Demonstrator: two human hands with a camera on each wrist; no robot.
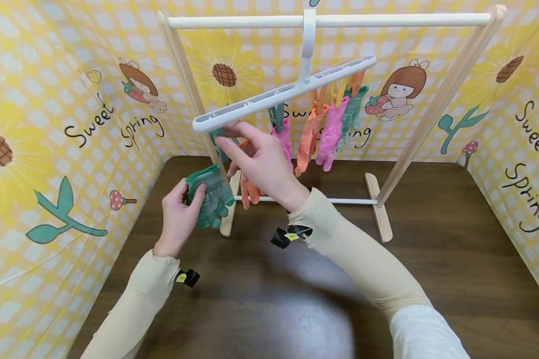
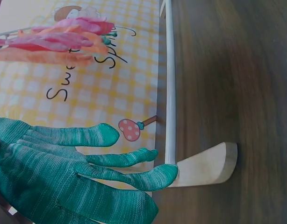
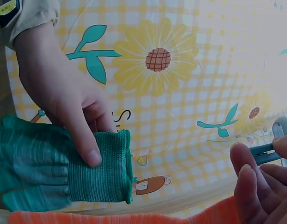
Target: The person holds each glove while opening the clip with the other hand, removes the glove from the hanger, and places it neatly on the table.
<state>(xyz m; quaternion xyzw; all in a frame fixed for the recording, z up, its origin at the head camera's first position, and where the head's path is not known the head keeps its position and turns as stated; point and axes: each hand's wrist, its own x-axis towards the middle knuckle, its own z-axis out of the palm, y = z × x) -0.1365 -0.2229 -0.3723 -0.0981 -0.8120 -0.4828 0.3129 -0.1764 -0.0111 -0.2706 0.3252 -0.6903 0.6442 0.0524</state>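
Note:
My left hand pinches a green knitted glove by its ribbed cuff, thumb on the near side. Its fingers dangle downward, left of the rack. In the right wrist view the cuff's opening faces the other hand. My right hand is raised under the low left end of a white clip hanger. There it pinches a teal clothespin, partly hidden by the fingers in the head view. Glove and clothespin are apart. Behind the right hand hangs an orange glove, mostly covered.
The hanger hooks over the white bar of a wooden rack, tilting up to the right. Along it hang pink, orange and green gloves in clothespins. Below is a dark wooden table, with patterned cloth walls around.

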